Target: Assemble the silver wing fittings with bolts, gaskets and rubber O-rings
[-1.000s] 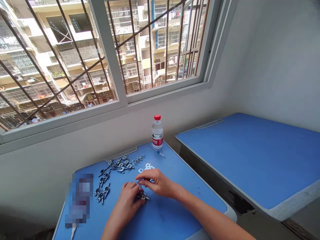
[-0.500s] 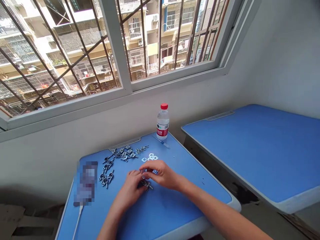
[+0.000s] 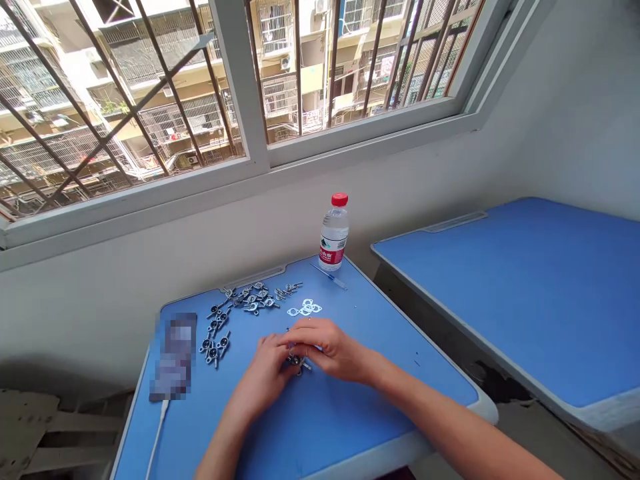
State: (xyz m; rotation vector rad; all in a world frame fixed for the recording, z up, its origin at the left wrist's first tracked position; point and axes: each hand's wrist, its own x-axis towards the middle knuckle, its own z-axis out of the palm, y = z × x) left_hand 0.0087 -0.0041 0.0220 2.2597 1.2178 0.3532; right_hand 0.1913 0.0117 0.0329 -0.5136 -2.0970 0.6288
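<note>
My left hand is closed around the near side of a small metal part, which has a dark round middle and a short stem pointing right. It rests on or just above the blue table. My right hand arches over the same part from the right, fingers and thumb bent in together. What lies between its fingertips is hidden. Just beyond the hands lie several flat silvery rings with eyelets.
Several similar metal parts with black centres lie at left, and more metal pieces sit farther back. A red-capped water bottle stands behind a thin blue screwdriver-like tool. A pixelated phone-like object has a white cable. A second blue table stands right.
The view has shifted slightly, so the table things sit a little higher and to the right. Both hands stay together at the metal part, with the right fingers a little lower over it.
</note>
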